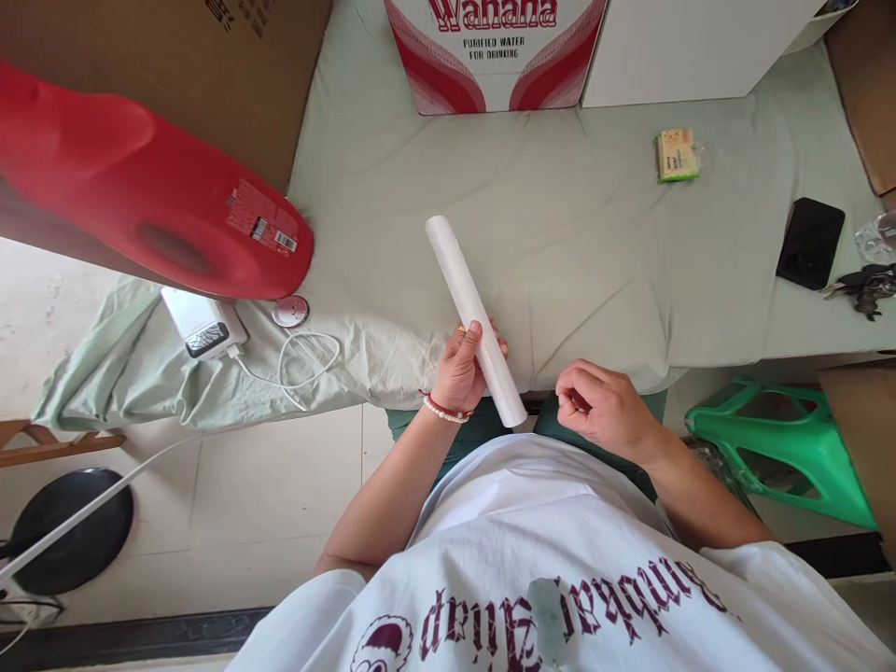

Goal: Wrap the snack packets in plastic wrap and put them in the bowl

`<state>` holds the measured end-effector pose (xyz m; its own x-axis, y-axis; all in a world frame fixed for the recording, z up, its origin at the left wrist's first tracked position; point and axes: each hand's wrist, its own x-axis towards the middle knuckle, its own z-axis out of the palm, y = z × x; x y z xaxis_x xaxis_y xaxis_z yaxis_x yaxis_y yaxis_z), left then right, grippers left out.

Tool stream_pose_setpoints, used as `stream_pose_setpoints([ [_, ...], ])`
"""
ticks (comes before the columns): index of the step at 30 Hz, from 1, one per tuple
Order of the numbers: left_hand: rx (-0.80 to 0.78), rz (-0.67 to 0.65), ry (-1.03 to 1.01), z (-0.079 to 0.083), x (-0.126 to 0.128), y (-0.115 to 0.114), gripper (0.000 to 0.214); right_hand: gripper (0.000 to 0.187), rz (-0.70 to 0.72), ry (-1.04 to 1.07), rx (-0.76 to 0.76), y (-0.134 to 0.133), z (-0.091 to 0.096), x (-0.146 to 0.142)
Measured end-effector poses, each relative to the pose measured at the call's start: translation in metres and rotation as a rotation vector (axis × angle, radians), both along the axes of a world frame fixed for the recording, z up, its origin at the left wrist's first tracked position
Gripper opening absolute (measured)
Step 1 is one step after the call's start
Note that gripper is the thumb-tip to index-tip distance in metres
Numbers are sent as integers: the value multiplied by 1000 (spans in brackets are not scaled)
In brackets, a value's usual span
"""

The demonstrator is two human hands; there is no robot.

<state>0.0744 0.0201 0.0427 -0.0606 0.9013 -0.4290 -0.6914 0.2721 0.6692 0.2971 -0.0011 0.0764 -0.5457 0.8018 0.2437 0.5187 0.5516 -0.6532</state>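
My left hand [466,364] is closed around the lower half of a smooth white roll [458,271], thumb on top and fingers beneath. The roll looks like wound plastic film or bags, though its exact kind does not show. It slants over the near edge of the cloth-covered table [574,215], its upper end pointing away from me and its lower end near my lap. Just right of the roll and apart from it, my right hand [594,406] is curled into a loose fist, with nothing visible in it.
A large red bottle [119,177] and a white power bank [203,322] with a cable are at left. A printed water carton [497,56] stands at the back. On the right lie a small yellow packet [677,155] and a black phone [810,243]; a green stool [784,453] is below.
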Motion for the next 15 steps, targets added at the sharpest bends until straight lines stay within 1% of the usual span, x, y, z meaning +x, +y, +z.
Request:
stream_pose_setpoints([
  [4, -44, 39, -51, -3, -2, 1, 48, 14, -31, 113, -225, 4, 5, 7],
  [6, -38, 32, -86, -3, -2, 2, 49, 16, -43, 171, -377, 3, 3, 6],
  [8, 14, 9, -115, -1, -2, 2, 49, 23, -45, 242, -557, -1, -3, 1],
  [11, 107, -26, -95, 4, -1, -2, 49, 40, 34, 333, -779, -6, -16, -9],
  [13, 145, -62, -58, 9, -2, -5, 51, 46, 78, 363, -847, -6, -24, -12],
  [14, 163, -82, -51, 11, -3, -7, 54, 46, 76, 365, -842, -5, -26, -10],
  [15, 182, -103, -57, 13, -6, -9, 57, 45, 61, 354, -802, -2, -26, -7],
])
